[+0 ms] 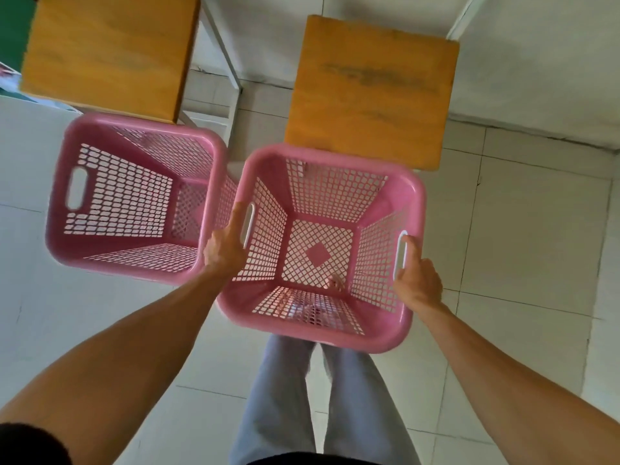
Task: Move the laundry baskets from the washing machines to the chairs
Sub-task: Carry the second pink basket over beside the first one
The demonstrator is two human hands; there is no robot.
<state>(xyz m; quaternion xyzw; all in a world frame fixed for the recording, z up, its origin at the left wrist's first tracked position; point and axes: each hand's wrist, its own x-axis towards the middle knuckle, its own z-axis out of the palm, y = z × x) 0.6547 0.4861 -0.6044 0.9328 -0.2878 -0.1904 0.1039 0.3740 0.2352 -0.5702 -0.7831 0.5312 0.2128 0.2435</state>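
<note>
Pink basket in our hands [322, 250]: held over the tiled floor [523, 250], just short of the right chair [372, 88].
Left hand [225, 247]: we grip its left handle slot.
Right hand [417, 280]: closed on its right handle slot.
Second pink basket [134, 199]: just left, before the left chair [107, 52]; what it rests on, we cannot tell.

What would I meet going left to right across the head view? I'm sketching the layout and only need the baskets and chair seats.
Left wooden chair seat → left pink basket, on the white surface → right pink basket, held at its handles by the left hand and right hand → right wooden chair seat.
</note>
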